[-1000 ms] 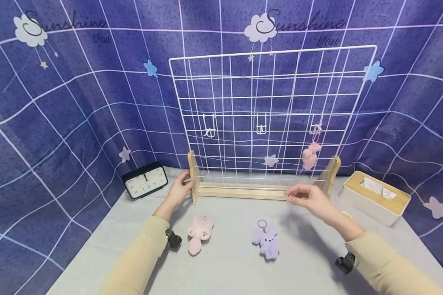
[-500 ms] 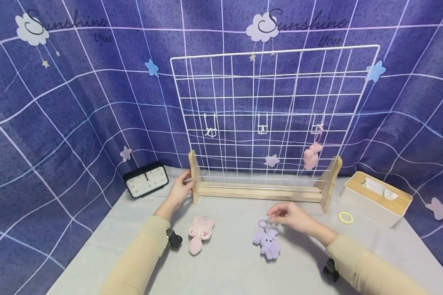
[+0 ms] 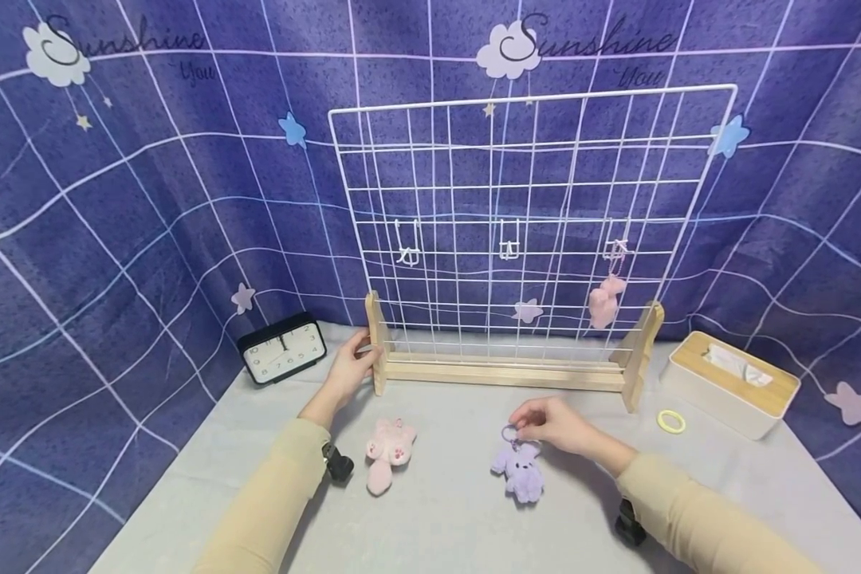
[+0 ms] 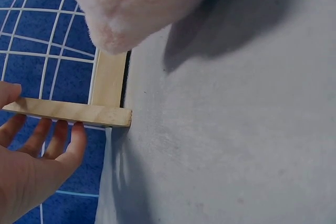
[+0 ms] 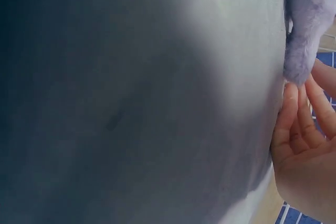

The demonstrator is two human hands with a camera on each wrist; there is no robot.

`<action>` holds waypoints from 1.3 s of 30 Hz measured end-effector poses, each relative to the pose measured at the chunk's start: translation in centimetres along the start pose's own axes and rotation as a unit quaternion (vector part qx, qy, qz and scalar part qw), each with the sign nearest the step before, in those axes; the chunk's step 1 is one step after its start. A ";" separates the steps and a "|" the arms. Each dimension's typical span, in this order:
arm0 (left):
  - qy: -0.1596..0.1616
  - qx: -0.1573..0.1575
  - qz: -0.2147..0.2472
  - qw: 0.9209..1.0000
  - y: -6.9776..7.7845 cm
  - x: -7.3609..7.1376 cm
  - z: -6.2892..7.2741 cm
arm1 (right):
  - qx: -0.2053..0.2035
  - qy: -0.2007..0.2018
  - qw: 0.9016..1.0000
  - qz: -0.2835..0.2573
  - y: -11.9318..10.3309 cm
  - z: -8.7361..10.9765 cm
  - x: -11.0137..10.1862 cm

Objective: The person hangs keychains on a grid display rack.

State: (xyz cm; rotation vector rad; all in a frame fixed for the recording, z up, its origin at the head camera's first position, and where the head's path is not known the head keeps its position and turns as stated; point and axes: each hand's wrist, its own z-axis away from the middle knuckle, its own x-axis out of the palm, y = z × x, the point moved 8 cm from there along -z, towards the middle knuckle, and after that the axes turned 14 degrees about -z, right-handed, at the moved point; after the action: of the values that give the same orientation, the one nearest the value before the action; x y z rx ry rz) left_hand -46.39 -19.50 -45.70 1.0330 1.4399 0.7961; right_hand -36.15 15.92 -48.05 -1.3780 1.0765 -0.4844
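Pink plush (image 3: 606, 303) already hangs from the rightmost hook (image 3: 615, 249) of the white wire grid (image 3: 531, 100), while the purple plush (image 3: 522, 476) and the pale-pink plush (image 3: 390, 446), both unhung, lie on the surface (image 3: 445, 518) in front. With both arms (image 3: 273, 494) stretched forward, the left hand (image 3: 347, 368) grips the wooden upright (image 3: 376, 343) between thumb and fingers, and the right hand (image 3: 556, 424) angles inward, fingertips at the purple ring (image 3: 503, 433); whether they pinch it, I cannot tell.

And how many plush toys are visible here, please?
3: a fluffy purple toy by the right hand, a fluffy pale-pink toy left of it, both on the grey table; a pink toy hanging on the white wire grid.
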 end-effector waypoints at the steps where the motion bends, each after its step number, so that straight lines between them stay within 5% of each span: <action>1: 0.001 -0.002 0.001 1.000 0.0 0.0 0.0 | 0.002 0.001 1.000 0.005 0.1 -0.1 0.0; 7: -0.010 -0.004 0.010 1.000 0.5 -0.1 0.1 | 0.007 0.002 0.999 0.031 0.0 -0.4 0.1; 14: -0.021 -0.011 0.012 1.000 3.2 -0.3 1.6 | 0.013 -0.005 0.999 0.052 -0.1 -0.8 0.3; 21: -0.017 -0.011 0.017 1.000 3.5 -0.4 1.9 | 0.013 -0.007 0.998 0.062 -0.1 -1.0 0.4; 32: -0.007 -0.014 0.016 1.000 0.5 -0.1 0.2 | 0.011 -0.003 0.998 0.068 0.2 -1.0 0.3; 39: 0.007 -0.011 0.000 1.000 0.1 0.0 0.2 | 0.006 0.000 0.998 0.068 0.1 -0.8 0.4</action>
State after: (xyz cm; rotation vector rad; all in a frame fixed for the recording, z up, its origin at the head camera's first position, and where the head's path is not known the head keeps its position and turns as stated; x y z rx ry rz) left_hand -46.13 -19.50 -45.64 1.0131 1.4402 0.8195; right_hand -36.64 15.21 -48.14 -1.2842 1.1566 -0.3908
